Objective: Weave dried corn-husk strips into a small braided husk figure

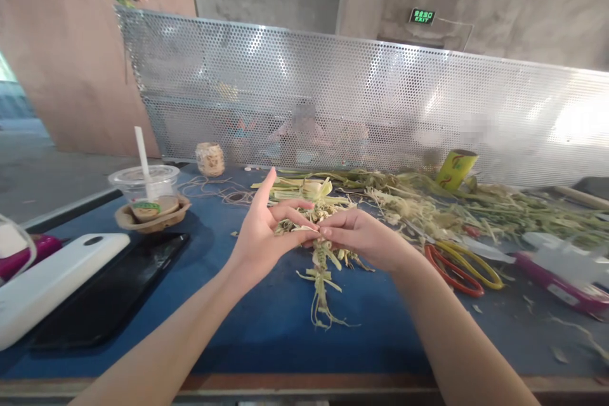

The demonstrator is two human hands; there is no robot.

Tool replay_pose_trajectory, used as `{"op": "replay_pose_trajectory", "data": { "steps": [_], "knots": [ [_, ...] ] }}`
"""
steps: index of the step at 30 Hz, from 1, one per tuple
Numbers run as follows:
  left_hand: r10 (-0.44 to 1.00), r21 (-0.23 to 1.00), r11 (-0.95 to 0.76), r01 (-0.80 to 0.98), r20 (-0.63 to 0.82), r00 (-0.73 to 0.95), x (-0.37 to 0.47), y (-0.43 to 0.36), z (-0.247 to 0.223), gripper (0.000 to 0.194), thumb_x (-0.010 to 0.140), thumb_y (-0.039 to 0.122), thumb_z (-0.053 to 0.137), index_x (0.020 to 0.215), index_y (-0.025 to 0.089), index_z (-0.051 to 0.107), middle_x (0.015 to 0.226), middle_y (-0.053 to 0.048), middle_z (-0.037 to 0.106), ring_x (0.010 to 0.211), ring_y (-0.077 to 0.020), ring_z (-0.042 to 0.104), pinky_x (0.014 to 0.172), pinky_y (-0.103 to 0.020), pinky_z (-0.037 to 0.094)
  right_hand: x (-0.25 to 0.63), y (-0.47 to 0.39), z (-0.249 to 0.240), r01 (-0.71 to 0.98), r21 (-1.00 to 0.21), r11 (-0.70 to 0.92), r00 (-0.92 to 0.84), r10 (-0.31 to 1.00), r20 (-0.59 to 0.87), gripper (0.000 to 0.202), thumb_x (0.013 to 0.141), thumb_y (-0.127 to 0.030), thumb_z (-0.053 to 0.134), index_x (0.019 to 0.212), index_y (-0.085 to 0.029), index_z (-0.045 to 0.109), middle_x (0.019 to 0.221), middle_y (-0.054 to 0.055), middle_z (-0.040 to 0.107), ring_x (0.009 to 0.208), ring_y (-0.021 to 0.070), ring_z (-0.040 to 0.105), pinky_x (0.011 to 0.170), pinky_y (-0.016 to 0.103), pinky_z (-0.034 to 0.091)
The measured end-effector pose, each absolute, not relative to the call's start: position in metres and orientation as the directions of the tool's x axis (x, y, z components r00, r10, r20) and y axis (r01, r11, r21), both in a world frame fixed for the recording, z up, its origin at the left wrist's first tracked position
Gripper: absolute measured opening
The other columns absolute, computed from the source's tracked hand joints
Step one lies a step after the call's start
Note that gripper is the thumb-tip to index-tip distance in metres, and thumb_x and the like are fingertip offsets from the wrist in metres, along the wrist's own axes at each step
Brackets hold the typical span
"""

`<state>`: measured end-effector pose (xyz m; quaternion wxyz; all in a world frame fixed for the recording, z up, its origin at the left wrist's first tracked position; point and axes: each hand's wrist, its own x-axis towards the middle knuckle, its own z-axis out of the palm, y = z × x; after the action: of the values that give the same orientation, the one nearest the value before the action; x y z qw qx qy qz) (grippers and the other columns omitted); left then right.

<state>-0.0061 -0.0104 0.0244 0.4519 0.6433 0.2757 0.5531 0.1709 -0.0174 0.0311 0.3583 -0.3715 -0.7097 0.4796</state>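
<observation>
My left hand (259,228) and my right hand (361,238) meet over the middle of the table. The fingers of both are pinched on a braid of pale dried plant strips (321,260), while one finger of my left hand points upward. The braid's knotted, frayed end hangs toward me over the blue mat. Just behind my hands, more folded pale strips (304,188) lie bunched together; whether they belong to the same braid is hidden by my fingers.
To the right lie red- and yellow-handled scissors (454,269), a heap of dried stalks (523,209), a yellow can (455,169) and a magenta-and-white item (561,279). Leftward are a lidded cup (145,187), a jar (210,159), string (214,188), a black phone (114,292) and a white device (61,282). A perforated metal screen (333,95) stands behind.
</observation>
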Motion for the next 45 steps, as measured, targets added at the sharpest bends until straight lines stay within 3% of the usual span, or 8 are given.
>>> {"op": "replay_pose_trajectory", "data": {
  "steps": [8,13,19,24,28,36,42,45],
  "knots": [
    [0.881,0.909,-0.348,-0.227,0.4,0.252,-0.006,-0.006,0.022,0.115,0.06,0.009,0.077,0.144,0.013,-0.002,0.06,0.0,0.067,0.1,-0.0264,0.061,0.063,-0.03,0.053,0.173,-0.012,0.025,0.16,-0.954,0.255,-0.46,0.874,0.157,0.027,0.069,-0.041,0.07,0.083,-0.017,0.073,0.078,0.004,0.07,0.078,0.0161,0.06,0.076,0.032,0.045],
    [0.893,0.933,-0.253,-0.257,0.327,0.308,-0.006,-0.007,0.022,0.118,0.057,0.01,0.078,0.144,0.012,-0.002,0.063,-0.001,0.069,0.096,-0.0275,0.063,0.062,-0.03,0.052,0.17,-0.014,0.027,0.089,-0.981,0.173,-0.441,0.89,0.117,0.02,0.061,-0.034,0.076,0.072,-0.017,0.072,0.07,0.001,0.068,0.07,0.0128,0.06,0.073,0.029,0.046],
    [0.881,0.942,-0.106,-0.318,0.238,0.409,-0.007,-0.007,0.022,0.114,0.059,0.012,0.078,0.144,0.01,0.002,0.061,0.001,0.068,0.086,-0.0226,0.066,0.076,-0.034,0.049,0.164,-0.019,0.029,-0.003,-0.994,0.106,-0.444,0.891,0.096,0.013,0.058,-0.026,0.078,0.059,-0.018,0.068,0.062,-0.003,0.064,0.063,0.0089,0.057,0.069,0.025,0.046],
    [0.912,0.922,-0.229,-0.313,0.315,0.262,-0.008,-0.005,0.023,0.102,0.066,0.02,0.075,0.144,0.013,0.01,0.084,-0.003,0.067,0.084,-0.0155,0.063,0.072,-0.027,0.049,0.166,-0.022,0.034,0.004,-0.988,0.157,-0.385,0.912,0.144,0.013,0.061,-0.025,0.076,0.057,-0.017,0.066,0.059,-0.003,0.06,0.057,0.0077,0.051,0.06,0.023,0.042],
    [0.865,0.901,-0.367,-0.231,0.422,0.272,-0.008,-0.01,0.026,0.106,0.063,0.018,0.076,0.144,0.017,0.008,0.07,0.003,0.062,0.068,-0.0119,0.059,0.06,-0.023,0.047,0.163,-0.025,0.038,0.059,-0.97,0.235,-0.286,0.935,0.209,0.016,0.063,-0.026,0.073,0.055,-0.016,0.063,0.057,-0.003,0.055,0.055,0.0077,0.047,0.054,0.023,0.037],
    [0.897,0.907,-0.419,-0.041,0.421,0.136,-0.003,-0.021,0.028,0.101,0.066,0.021,0.074,0.144,0.025,0.01,0.077,0.001,0.07,0.074,-0.0161,0.065,0.068,-0.028,0.052,0.155,-0.029,0.035,0.236,-0.891,0.387,-0.093,0.922,0.376,0.016,0.069,-0.027,0.064,0.058,-0.017,0.059,0.064,0.001,0.057,0.061,0.0119,0.05,0.055,0.026,0.038],
    [0.864,0.866,-0.498,-0.042,0.5,0.055,-0.002,-0.02,0.025,0.096,0.066,0.02,0.074,0.143,0.025,0.017,0.07,0.003,0.07,0.079,-0.0186,0.068,0.076,-0.033,0.054,0.152,-0.031,0.032,0.251,-0.888,0.385,-0.09,0.923,0.375,0.017,0.07,-0.025,0.063,0.057,-0.017,0.055,0.06,-0.001,0.051,0.058,0.0109,0.046,0.054,0.025,0.036],
    [0.879,0.879,-0.477,-0.034,0.477,0.011,0.0,-0.019,0.023,0.097,0.065,0.02,0.075,0.143,0.026,0.017,0.069,0.003,0.069,0.068,-0.0163,0.067,0.067,-0.029,0.055,0.153,-0.029,0.03,0.218,-0.903,0.37,-0.086,0.929,0.36,0.018,0.07,-0.027,0.063,0.057,-0.017,0.055,0.059,-0.002,0.049,0.055,0.0099,0.044,0.053,0.025,0.034]
  ]
}}
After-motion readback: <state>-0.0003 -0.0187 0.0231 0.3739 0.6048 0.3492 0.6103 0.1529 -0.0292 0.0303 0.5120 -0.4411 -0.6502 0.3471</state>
